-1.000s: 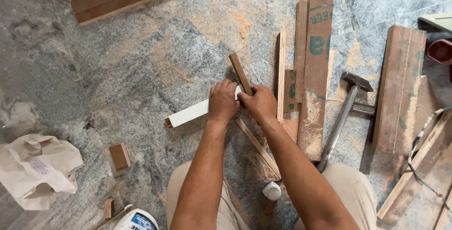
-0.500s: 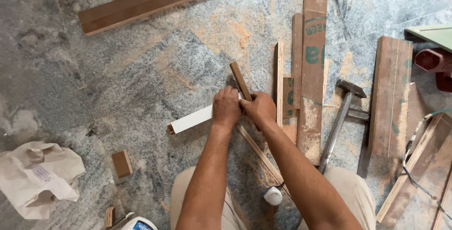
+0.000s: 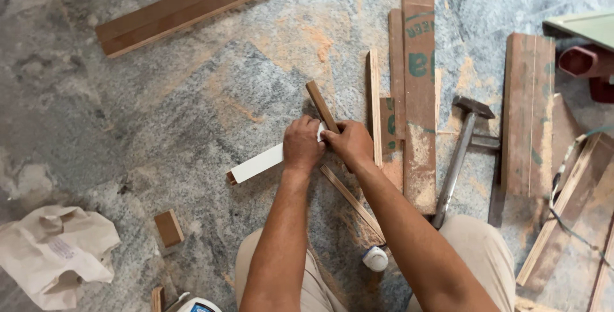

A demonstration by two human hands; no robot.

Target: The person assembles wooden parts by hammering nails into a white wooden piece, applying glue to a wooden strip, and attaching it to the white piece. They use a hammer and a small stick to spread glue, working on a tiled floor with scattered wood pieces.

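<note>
Stone floor [image 3: 160, 126]; both hands' closed grip [image 3: 326, 140] around crossed white strip [image 3: 257, 163] and brown slat [image 3: 322, 105]

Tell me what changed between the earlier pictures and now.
Almost nothing. Both hands, left and right, keep their grip where the white strip meets the brown stick. Only the camera shifted a little. Hammer and small block stayed put.

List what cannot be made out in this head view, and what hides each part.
- Joint where the white strip meets the thin wooden strip: covered by the left hand and right hand.
- Long plank: upper end cut off by the top edge.
- White bottle cap: body hidden behind the right forearm.
</note>
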